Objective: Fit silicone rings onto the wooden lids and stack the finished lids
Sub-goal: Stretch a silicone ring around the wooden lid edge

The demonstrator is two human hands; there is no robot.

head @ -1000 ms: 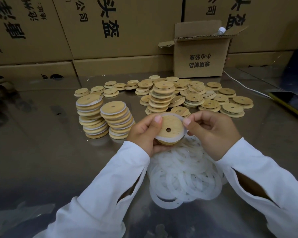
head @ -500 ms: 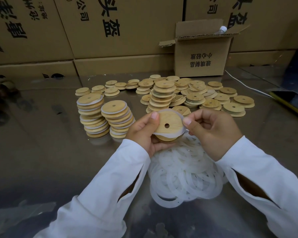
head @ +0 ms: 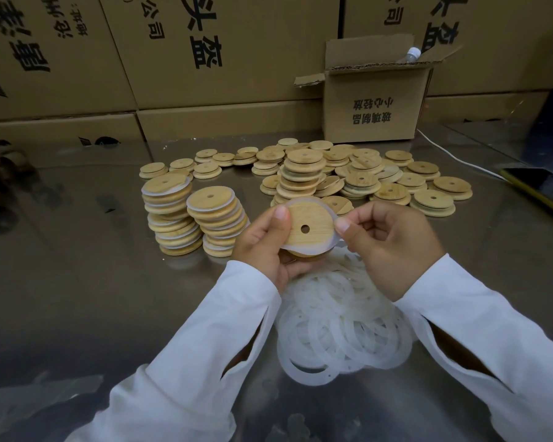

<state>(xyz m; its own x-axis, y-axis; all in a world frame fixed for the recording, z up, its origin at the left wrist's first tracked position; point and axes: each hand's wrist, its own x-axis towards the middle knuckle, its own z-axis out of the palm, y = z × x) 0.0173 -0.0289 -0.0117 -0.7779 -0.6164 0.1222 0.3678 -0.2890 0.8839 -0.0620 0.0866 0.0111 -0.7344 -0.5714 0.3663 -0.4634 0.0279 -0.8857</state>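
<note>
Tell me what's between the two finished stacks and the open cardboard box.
In the head view, loose ringless wooden lids lie between the finished stacks and the open box.

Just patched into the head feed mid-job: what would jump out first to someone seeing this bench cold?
The wooden lid at centre, held up between the left hand and right hand, a silicone ring half seated on its rim. Below lies a heap of loose rings; left stand two stacks of finished lids; bare lids spread behind.

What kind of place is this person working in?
Probably a small packing or assembly workshop: stacked cardboard cartons form the backdrop, dozens of wooden lids cover a shiny metal table, and a pile of silicone rings waits beside the hands.
</note>
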